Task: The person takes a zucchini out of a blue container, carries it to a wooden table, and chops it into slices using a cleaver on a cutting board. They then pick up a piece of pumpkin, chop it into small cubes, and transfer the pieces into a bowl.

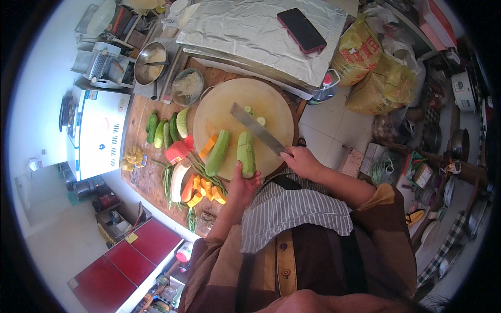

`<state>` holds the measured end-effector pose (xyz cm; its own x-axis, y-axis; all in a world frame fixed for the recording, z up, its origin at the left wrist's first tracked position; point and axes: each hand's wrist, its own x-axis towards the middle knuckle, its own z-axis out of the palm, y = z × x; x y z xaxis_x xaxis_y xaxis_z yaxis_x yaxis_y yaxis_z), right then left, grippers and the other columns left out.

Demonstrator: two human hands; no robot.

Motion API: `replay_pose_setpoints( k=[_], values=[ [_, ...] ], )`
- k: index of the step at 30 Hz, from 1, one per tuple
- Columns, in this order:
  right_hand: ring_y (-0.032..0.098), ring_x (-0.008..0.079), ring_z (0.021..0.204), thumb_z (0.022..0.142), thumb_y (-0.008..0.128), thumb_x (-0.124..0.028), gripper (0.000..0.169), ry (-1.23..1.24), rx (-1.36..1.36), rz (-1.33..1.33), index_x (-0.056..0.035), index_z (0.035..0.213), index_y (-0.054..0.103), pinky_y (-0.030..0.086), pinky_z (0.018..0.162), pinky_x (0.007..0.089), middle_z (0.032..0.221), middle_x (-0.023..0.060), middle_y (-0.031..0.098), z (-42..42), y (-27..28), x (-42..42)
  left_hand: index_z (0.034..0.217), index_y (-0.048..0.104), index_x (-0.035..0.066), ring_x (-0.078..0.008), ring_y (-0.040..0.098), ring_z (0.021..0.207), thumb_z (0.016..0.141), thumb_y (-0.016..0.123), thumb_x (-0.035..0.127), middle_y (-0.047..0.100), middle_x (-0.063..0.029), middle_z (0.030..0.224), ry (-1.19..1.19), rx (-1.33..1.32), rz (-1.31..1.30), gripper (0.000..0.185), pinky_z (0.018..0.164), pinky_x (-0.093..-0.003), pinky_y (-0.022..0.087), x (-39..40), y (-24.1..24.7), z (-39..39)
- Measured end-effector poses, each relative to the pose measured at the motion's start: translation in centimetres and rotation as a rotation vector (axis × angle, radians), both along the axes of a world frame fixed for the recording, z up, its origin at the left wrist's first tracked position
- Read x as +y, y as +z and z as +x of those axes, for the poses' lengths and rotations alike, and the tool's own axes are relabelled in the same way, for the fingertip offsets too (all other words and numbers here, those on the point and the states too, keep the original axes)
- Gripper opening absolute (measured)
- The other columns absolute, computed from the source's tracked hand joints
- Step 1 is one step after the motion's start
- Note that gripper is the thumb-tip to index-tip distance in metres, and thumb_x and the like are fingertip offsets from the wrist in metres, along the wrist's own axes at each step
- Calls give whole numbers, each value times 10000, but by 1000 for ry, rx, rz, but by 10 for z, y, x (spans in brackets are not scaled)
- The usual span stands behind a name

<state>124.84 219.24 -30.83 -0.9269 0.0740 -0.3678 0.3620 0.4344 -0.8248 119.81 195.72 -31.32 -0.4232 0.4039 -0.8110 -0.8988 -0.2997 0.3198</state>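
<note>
My left hand [243,186] grips the near end of a pale green zucchini [245,152] on the round cutting board [270,94]. In my right hand [303,162] is the handle of a broad-bladed kitchen knife [259,130]. Its blade slants over the board, just right of the zucchini's far end. A second zucchini [217,153] lies to the left, beside an orange piece of pumpkin [208,146]. Beyond the blade sit small cut zucchini pieces [261,121].
Left on the wooden table [145,172] lie several cucumbers [159,133], a peeled white root vegetable [180,182], pumpkin chunks [218,194] and green beans [168,186]. A bowl of shreds [188,86] stands behind. A phone [301,29] rests on a foil-covered surface [242,35].
</note>
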Motion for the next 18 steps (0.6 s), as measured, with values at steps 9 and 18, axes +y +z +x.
replay_pose_setpoints(
  k=[9,18],
  values=[
    [613,303,653,852,527,-185,417,403,312,509,-152,1268,542,488,580,454,745,108,571,23,13,4,1183,492,57,-184,621,676,963,461,504,633,-119,861,-107,168,-208,499,637,-279,530,-4,-11,6],
    [602,272,720,864,521,-145,415,355,301,549,-147,1279,548,499,622,395,798,93,573,22,3,-4,1172,490,55,-176,606,614,974,460,470,633,-120,795,-269,330,-432,461,596,-282,511,3,2,3]
  ],
)
